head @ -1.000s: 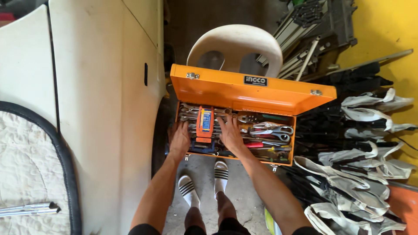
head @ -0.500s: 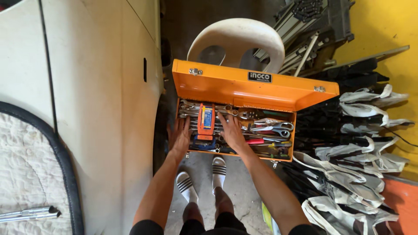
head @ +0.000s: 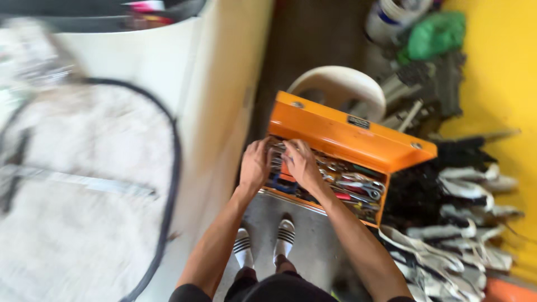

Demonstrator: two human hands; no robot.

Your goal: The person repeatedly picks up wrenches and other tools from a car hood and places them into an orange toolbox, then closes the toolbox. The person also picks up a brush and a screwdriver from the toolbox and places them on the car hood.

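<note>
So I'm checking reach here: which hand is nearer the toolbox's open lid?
Right. The right hand lies deeper in the orange toolbox, close under the lid; the left hand sits at the box's left end.

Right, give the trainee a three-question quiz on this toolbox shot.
1. True or false: the lid of the orange toolbox is shut.
2. Where do the left hand and right hand rest?
A. on the white stool
B. among the tools inside the box
C. on the yellow wall
3. Fill in: behind the toolbox stands a white ____.

Key:
1. False; the lid stands open.
2. B; what the fingers grip is too blurred to tell.
3. stool
</note>
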